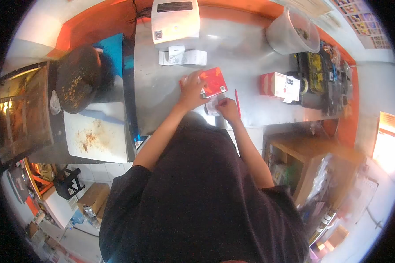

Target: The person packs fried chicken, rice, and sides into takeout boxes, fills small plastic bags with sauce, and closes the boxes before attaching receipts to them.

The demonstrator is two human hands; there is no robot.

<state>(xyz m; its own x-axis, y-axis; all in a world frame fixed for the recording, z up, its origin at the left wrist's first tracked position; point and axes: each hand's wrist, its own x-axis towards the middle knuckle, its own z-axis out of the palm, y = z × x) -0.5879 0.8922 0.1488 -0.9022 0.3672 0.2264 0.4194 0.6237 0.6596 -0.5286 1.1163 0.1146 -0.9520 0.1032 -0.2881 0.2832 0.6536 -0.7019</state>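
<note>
In the head view, a red box (216,80) with lighter orange shapes lies on the metal table in front of me. My left hand (192,92) grips it from the left, fingers over its top and side. Just below the box's near edge is a small white paper slip (212,106) with print on it. My right hand (228,108) pinches the slip's right side, fingers closed; the fingertips are partly hidden. To the right of that hand lies a red pen (237,103), apart from it.
A white label printer (175,22) stands at the back, printed paper strips (183,57) before it. Rightward are a red and white box (279,86) with a slip attached, a clear plastic tub (292,30) and a black organizer (314,72). A stained white board (96,140) lies left.
</note>
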